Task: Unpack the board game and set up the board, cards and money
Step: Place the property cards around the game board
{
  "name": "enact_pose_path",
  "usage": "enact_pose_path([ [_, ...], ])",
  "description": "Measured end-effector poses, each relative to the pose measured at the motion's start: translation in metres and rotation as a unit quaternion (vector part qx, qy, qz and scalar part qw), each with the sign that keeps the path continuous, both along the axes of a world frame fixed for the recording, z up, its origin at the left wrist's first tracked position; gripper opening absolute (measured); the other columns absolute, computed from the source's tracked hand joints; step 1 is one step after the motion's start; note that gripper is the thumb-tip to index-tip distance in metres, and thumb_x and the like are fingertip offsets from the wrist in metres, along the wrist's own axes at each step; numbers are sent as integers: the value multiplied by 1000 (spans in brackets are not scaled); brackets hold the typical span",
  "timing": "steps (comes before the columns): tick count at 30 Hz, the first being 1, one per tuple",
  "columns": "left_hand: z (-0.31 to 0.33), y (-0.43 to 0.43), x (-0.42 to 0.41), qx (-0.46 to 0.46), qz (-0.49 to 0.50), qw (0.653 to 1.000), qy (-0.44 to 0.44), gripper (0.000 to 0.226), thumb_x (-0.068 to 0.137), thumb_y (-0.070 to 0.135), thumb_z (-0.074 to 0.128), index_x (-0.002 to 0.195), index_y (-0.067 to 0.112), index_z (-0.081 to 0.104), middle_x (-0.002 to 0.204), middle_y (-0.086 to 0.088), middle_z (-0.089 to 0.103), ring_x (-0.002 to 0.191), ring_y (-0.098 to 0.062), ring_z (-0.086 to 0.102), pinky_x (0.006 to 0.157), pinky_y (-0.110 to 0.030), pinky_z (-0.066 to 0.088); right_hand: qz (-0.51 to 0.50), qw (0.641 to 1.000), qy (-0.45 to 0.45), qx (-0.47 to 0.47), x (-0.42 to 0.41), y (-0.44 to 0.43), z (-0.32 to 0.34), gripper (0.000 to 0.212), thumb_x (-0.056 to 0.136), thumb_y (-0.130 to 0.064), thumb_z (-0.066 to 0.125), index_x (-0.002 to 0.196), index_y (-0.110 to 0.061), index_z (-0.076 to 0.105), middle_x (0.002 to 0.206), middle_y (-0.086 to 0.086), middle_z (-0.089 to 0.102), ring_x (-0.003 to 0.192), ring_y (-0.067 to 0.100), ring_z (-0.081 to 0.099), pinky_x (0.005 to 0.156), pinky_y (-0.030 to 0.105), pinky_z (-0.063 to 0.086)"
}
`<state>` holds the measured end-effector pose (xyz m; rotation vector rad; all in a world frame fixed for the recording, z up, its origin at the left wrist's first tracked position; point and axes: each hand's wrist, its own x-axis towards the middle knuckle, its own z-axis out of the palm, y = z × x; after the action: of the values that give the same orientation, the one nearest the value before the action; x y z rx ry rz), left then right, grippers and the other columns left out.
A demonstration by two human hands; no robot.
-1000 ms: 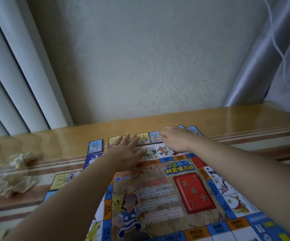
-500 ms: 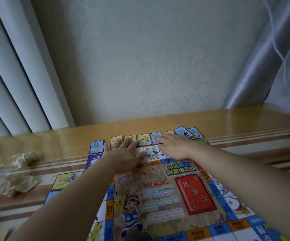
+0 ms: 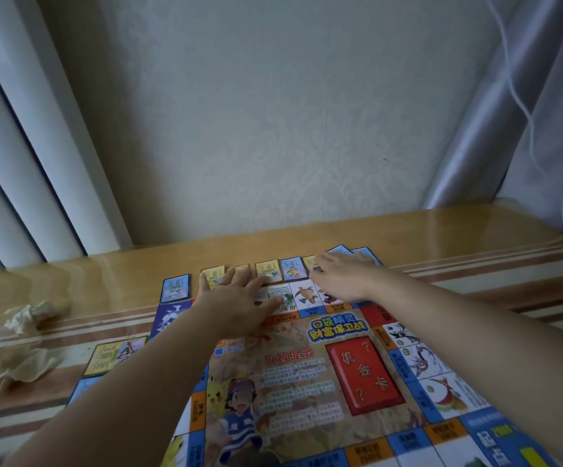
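Game board [image 3: 307,382] lies flat on wooden table [image 3: 121,271]. Row of cards [image 3: 268,272] runs along its far edge. Left hand [image 3: 236,301] flat, fingers spread, resting on board's far edge, fingertips on cards. Right hand [image 3: 340,274] flat, fingers straight, pressing the right-end cards. Neither hand grips anything. Crumpled wrapper [image 3: 10,348] lies far left.

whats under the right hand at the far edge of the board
The right hand lies flat on cards just beyond the far edge of the board. A yellow card pokes out to its left; two blue cards show behind it. Most of their faces are covered.
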<state>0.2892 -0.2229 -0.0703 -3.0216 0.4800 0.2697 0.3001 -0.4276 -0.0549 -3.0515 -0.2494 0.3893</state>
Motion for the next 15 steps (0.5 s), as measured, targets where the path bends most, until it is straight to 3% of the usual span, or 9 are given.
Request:
enact_pose_path([
  [4,3,-12,-1,-3,-12,1000,-15,76,88,71,12,151,32,2,160,1,-6,147,-22,-8,112,-61,-9,-67,998,-3,-18,8,-25,3,61,100,-45,12,152,-13,8,160,7,2,147,23,2,118,50,-3],
  [8,6,-35,0,-9,-51,998,-25,73,89,69,10,151,31,3,160,3,-4,146,-20,-8,111,-61,-10,-50,997,9,-64,7,-28,-3,59,101,-42,10,148,-11,23,159,10,12,147,27,4,115,58,1],
  [12,1,-59,2,-25,-80,996,-31,63,96,60,14,151,32,4,160,3,0,147,-21,-7,111,-62,-10,-74,996,0,-53,6,-25,-7,60,100,-46,9,151,-16,16,160,7,3,147,26,-7,115,56,-5],
  [15,0,-74,4,-34,-92,995,-26,61,97,58,15,151,33,4,160,6,2,147,-21,-6,111,-63,-11,-79,996,5,-43,6,-25,-7,60,100,-48,9,151,-19,19,160,4,7,146,26,-7,112,57,-9],
])
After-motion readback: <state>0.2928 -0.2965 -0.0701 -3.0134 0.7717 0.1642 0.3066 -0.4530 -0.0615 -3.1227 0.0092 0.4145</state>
